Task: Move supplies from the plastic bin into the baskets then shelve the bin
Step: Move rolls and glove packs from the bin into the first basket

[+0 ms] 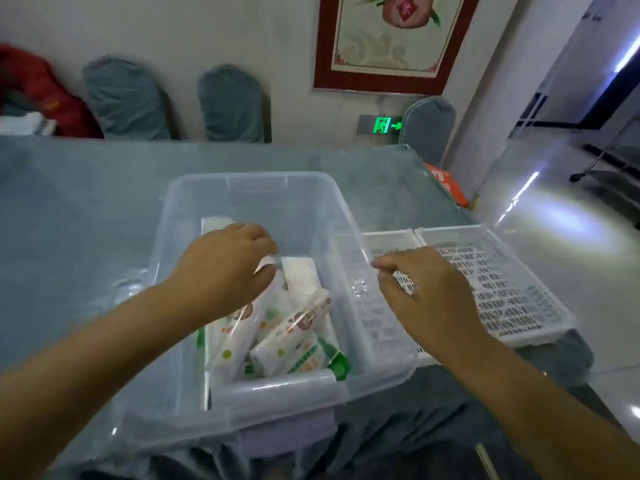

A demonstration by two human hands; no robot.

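Observation:
A clear plastic bin stands on the table in front of me. Several white and green wrapped packs lie piled in its near half. My left hand reaches into the bin and pinches the top end of one tall pack, which stands tilted against the bin's left side. Two white slotted baskets sit side by side just right of the bin, a nearer one and an outer one; no supplies show in them. My right hand hovers over the nearer basket, fingers loosely bent, holding nothing.
The table has a blue-grey cloth under a clear cover. Blue-covered chairs stand along the far wall, and another chair stands at the far right corner. An orange bag lies by that corner. A red bundle sits far left.

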